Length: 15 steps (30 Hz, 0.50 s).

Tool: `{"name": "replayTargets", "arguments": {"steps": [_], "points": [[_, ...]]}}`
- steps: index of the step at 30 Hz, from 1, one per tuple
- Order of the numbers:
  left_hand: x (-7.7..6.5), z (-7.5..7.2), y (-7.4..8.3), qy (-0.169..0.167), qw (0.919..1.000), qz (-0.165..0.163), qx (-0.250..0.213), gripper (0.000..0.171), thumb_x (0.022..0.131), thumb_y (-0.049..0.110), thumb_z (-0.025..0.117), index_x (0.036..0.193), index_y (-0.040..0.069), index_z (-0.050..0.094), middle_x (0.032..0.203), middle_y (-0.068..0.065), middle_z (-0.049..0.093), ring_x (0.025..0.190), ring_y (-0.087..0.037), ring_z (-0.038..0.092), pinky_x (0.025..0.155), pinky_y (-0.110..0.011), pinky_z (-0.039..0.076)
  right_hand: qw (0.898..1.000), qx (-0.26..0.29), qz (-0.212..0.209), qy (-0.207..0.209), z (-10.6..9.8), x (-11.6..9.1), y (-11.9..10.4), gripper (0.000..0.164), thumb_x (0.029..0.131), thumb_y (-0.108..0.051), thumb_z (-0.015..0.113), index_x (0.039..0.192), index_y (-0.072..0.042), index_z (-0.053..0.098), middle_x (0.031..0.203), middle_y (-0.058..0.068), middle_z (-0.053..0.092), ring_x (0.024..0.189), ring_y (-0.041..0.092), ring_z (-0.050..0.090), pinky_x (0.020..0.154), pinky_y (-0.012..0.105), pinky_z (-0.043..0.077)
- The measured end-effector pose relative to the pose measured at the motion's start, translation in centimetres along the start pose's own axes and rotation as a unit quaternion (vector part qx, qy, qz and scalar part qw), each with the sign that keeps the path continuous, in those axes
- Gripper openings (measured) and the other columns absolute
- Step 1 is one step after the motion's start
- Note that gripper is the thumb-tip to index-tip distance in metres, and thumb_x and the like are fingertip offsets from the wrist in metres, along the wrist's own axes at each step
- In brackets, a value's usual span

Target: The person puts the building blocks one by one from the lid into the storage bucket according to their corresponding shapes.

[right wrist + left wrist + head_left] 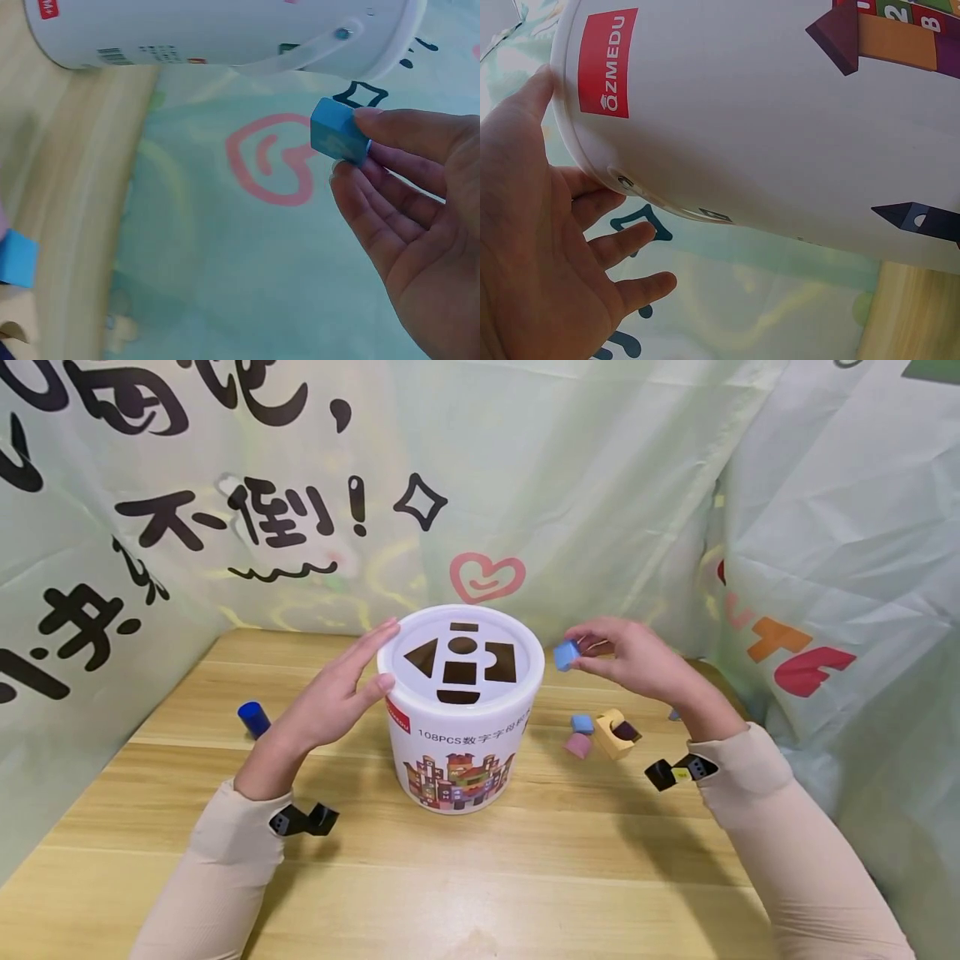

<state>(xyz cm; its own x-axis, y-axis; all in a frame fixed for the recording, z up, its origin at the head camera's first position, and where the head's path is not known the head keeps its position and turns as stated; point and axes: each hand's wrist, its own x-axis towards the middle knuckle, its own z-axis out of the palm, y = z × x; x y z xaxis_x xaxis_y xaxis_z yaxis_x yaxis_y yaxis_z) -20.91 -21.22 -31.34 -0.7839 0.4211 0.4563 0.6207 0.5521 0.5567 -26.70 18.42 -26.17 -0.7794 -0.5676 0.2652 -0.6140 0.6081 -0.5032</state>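
Observation:
A white bucket (455, 760) stands upright on the table, its lid (480, 647) cut with several shaped holes, among them a triangle, a circle and a square. My left hand (330, 697) rests against the left side of the rim, fingers fairly straight; in the left wrist view the thumb touches the rim near a red label (607, 64). To the right of the lid, my right hand (637, 660) pinches a small blue block (566, 654) between thumb and fingertips. The right wrist view shows this blue block (337, 131) held in the air, apart from the bucket.
Right of the bucket lie a small blue block (582, 723), a pink block (578, 745) and a yellow block with a curved notch (613, 737), a dark piece beside it. A dark blue cylinder (253, 719) is near my left forearm. Printed cloth (600, 485) hangs behind the table.

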Motion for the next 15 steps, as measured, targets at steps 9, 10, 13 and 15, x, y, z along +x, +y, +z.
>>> {"name": "replayTargets", "arguments": {"steps": [9, 10, 13, 15], "points": [[0.0, 0.0, 0.0, 0.0, 1.0, 0.0, -0.001, 0.064, 0.102, 0.046, 0.046, 0.156, 0.018, 0.026, 0.162, -0.004, 0.02, 0.147, -0.029, 0.018, 0.109, -0.067, 0.019, 1.0, -0.002, 0.005, 0.021, -2.2, 1.5, -2.6, 0.034, 0.09, -0.017, 0.073, 0.12, -0.004, 0.065, 0.109, 0.008, 0.068, 0.101, 0.024, 0.065, 0.092, 0.043, 0.05], [0.0, 0.0, 0.0, 0.0, 1.0, 0.0, -0.001, 0.064, 0.102, 0.046, 0.046, 0.156, 0.018, 0.026, 0.162, -0.004, 0.02, 0.147, -0.029, 0.018, 0.109, -0.067, 0.019, 1.0, -0.007, 0.001, 0.023, -2.4, 1.6, -2.9, 0.034, 0.089, -0.017, 0.074, 0.119, -0.005, 0.066, 0.107, 0.007, 0.068, 0.099, 0.023, 0.065, 0.092, 0.043, 0.05], [0.0, 0.0, -0.1, 0.0, 1.0, 0.0, -0.001, 0.064, 0.102, 0.045, 0.046, 0.156, 0.018, 0.026, 0.162, -0.004, 0.019, 0.147, -0.029, 0.018, 0.109, -0.067, 0.019, 0.999, -0.023, -0.008, 0.024, -2.7, 2.2, -3.6, 0.032, 0.09, -0.021, 0.073, 0.118, -0.005, 0.067, 0.105, 0.006, 0.068, 0.097, 0.02, 0.066, 0.09, 0.04, 0.051], [0.0, 0.0, -0.1, 0.0, 1.0, 0.001, 0.0, 0.064, 0.102, 0.045, 0.046, 0.156, 0.018, 0.026, 0.162, -0.004, 0.019, 0.147, -0.029, 0.018, 0.109, -0.067, 0.019, 0.999, -0.033, -0.01, 0.02, -2.9, 2.5, -4.0, 0.032, 0.091, -0.024, 0.072, 0.118, -0.007, 0.067, 0.104, 0.004, 0.068, 0.096, 0.019, 0.066, 0.089, 0.04, 0.051]]}}
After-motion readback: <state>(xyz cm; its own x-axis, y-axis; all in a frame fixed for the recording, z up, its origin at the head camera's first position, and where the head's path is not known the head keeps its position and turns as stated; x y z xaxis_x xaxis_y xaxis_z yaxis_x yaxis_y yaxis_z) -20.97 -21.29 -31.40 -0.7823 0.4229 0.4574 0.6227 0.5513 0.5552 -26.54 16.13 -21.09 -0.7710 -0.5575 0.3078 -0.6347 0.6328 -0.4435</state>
